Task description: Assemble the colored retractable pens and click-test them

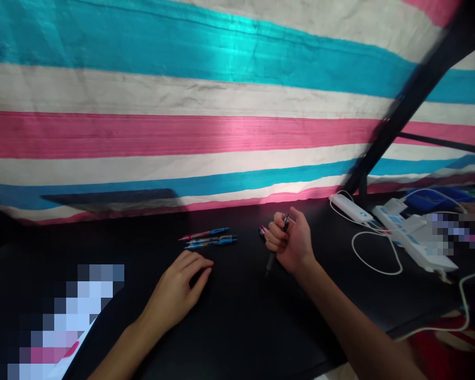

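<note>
Dark pen in grip, the person's right hand was clenched round the barrel, its fingers curled tightly and the pen's upper end showing beside the thumb. It slanted, lower end downward, above or against the black table (whether the tip met the surface, I could not tell). Just behind those curled fingers lay a small pink-and-dark object, mostly hidden. The left hand was low over the table, palm down, its fingers loosely bent and released, with the thumb parted from them. Just beyond it, a red-and-blue pen lay farthest back, with two bluish pens close alongside, all roughly parallel. Well to the right, a white oblong device lay near a white power strip, a pale cable looping in front of them. A striped sheet hung behind the table.
</note>
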{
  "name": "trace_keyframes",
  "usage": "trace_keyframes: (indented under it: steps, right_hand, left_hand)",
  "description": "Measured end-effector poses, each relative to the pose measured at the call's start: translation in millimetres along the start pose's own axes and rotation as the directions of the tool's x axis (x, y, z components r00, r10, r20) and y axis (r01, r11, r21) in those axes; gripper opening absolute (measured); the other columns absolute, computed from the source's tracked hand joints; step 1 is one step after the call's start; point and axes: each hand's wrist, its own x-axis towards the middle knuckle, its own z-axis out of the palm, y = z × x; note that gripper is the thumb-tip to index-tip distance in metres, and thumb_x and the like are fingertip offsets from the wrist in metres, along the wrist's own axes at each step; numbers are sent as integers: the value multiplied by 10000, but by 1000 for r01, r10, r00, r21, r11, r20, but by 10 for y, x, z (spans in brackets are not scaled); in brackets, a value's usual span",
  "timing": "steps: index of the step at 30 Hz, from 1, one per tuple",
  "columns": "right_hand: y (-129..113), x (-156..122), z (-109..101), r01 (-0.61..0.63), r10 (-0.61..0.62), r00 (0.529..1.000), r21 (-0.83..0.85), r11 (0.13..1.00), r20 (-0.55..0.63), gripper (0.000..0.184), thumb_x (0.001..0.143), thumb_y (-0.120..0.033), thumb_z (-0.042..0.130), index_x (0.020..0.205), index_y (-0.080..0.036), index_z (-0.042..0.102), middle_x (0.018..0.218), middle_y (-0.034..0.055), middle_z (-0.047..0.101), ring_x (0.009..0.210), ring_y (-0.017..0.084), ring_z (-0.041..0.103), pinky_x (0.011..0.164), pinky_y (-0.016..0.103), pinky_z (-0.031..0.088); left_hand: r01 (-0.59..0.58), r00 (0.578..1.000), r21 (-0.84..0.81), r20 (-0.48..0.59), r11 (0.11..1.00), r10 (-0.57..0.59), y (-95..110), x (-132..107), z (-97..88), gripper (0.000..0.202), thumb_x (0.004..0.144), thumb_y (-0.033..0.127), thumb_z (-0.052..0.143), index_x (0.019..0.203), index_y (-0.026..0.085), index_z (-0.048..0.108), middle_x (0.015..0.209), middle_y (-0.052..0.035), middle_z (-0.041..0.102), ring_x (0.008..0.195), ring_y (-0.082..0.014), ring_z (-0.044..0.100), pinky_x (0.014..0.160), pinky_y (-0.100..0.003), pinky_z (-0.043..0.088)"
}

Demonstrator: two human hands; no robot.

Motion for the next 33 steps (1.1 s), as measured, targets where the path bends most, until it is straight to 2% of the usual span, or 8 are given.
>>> trace_keyframes:
  steps: [6,10,12,14,17,19,21,33]
  right_hand:
    - [-189,170,-163,39,-103,959,-237,971,-264,95,719,-224,468,734,-165,540,525,-48,404,395,71,335,358,182,279]
    - [-261,222,-344,47,-299,891,-585,809,-342,250,648,-115,522,879,-130,614,629,-16,500,505,95,485,440,208,426]
    - [-258,227,-438,0,-295,911,-715,699,-288,235,668,-145,574,896,-129,630,638,-9,509,528,110,512,469,235,472]
    - [-233,231,-524,-48,-287,930,-850,525,-230,250,686,-190,610,927,-135,647,658,5,536,531,128,540,477,261,491]
    - [-178,239,-619,-137,-374,912,-985,109,-168,318,718,-209,600,1023,-151,668,731,44,627,572,165,601,528,279,492]
    - [-142,244,-646,-201,-406,906,-966,-165,-119,306,737,-215,583,1019,-169,693,774,67,677,670,203,641,605,291,479]
    - [-111,244,-644,-245,-385,917,-914,-324,-109,277,750,-251,579,984,-196,716,795,74,704,753,236,655,642,300,454]
    - [-5,240,-605,-133,-328,944,-888,-439,22,301,829,-383,533,924,-175,729,778,92,682,719,227,617,628,303,405]
  left_hand:
    - [80,984,96,-165,992,-63,-127,7,-4,263,871,297,520,1111,221,595,1176,-82,582,1133,-254,503,980,-425,414]
    - [102,987,162,-138,981,-80,-249,-4,44,379,864,325,526,1230,228,527,1298,-81,526,1220,-270,445,1014,-463,391]
    - [102,990,167,-111,981,-84,-288,-8,63,393,873,336,512,1251,232,511,1304,-81,529,1222,-263,450,1004,-460,402]
    - [116,991,169,-92,979,-101,-307,-9,72,389,883,343,491,1255,233,511,1290,-84,546,1214,-261,463,982,-456,418]
    - [143,989,188,-70,972,-132,-314,-4,76,387,880,362,481,1240,230,532,1280,-94,559,1201,-280,476,933,-466,440]
    - [162,987,208,-57,965,-153,-309,3,81,379,874,370,484,1225,241,547,1287,-92,550,1188,-295,480,889,-471,452]
    - [172,985,216,-53,961,-164,-293,10,85,360,875,362,480,1202,240,565,1242,-93,567,1143,-298,501,848,-458,459]
    - [173,985,221,-16,960,-174,-272,-34,104,212,902,254,464,1055,248,609,1039,-54,625,998,-254,530,759,-382,426]
